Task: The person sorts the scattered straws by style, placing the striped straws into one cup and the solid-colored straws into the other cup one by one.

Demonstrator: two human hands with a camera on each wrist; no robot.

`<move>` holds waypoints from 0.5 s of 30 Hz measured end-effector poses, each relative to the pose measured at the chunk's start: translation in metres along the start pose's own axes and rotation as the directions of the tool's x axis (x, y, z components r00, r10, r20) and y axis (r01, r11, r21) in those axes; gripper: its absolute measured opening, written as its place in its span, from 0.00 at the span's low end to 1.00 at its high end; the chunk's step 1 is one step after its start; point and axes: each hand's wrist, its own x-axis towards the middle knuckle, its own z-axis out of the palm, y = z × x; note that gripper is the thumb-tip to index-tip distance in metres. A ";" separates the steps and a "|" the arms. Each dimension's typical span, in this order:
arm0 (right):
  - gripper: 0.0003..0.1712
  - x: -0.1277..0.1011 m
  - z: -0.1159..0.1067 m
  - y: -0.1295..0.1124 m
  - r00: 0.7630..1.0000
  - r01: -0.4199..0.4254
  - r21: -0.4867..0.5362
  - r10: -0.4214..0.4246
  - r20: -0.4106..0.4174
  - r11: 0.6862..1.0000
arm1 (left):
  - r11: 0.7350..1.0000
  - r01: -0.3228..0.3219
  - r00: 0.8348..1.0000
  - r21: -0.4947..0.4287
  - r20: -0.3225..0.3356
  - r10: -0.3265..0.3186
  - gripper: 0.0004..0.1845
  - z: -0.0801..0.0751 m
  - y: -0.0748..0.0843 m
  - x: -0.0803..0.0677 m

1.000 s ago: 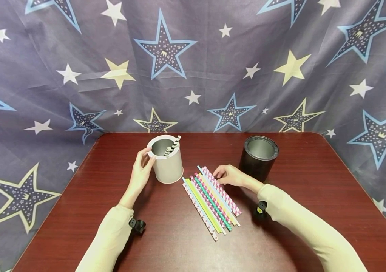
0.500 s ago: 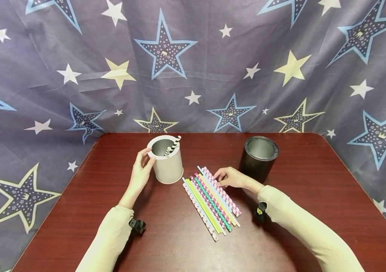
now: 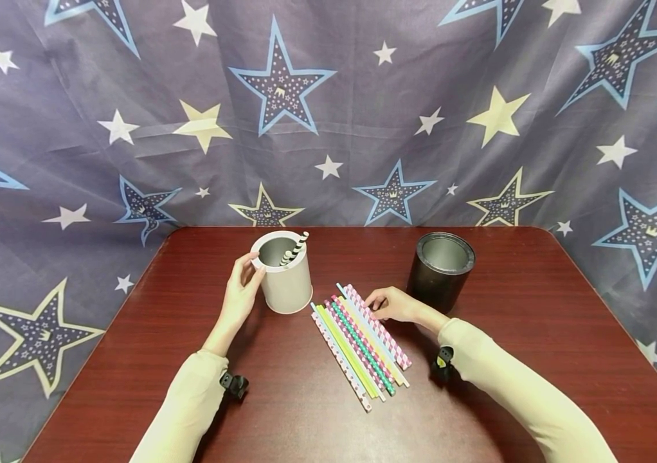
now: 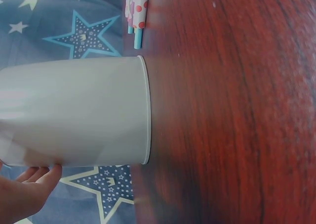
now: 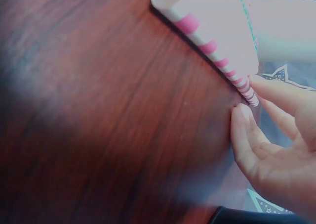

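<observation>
My left hand (image 3: 240, 289) holds the near left side of a white canister (image 3: 288, 289), thumb and fingertips at its rim; bent fingers (image 4: 49, 177) press its wall in the left wrist view. Black-and-white striped straws (image 3: 299, 243) lean inside this canister. A row of several patterned paper straws (image 3: 354, 347) lies on the table between the hands. At the row's right edge my right hand (image 3: 395, 304) is over a pink-and-white checked straw (image 3: 386, 337). In the right wrist view, its thumb and a fingertip stand apart on either side of the pink-and-white straw (image 5: 210, 47).
A black canister (image 3: 438, 280) stands upright just behind the right hand, close to its forearm. The dark red wooden table (image 3: 282, 411) ends at the back against a star-patterned cloth (image 3: 328, 116).
My right hand has shifted very slightly toward the front, staying by the checked straw. The left hand, canisters and straws keep their places.
</observation>
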 end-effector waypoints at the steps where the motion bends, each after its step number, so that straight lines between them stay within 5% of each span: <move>1: 0.14 0.000 0.000 0.000 1.000 0.000 -0.003 0.000 -0.001 1.000 | 1.000 -0.002 1.000 -0.001 -0.001 0.002 0.20 0.000 0.000 0.000; 15: 0.13 0.000 0.001 0.000 0.998 0.038 -0.109 -0.043 -0.047 0.993 | 0.999 -0.037 0.999 -0.018 0.009 0.037 0.20 0.000 0.000 0.000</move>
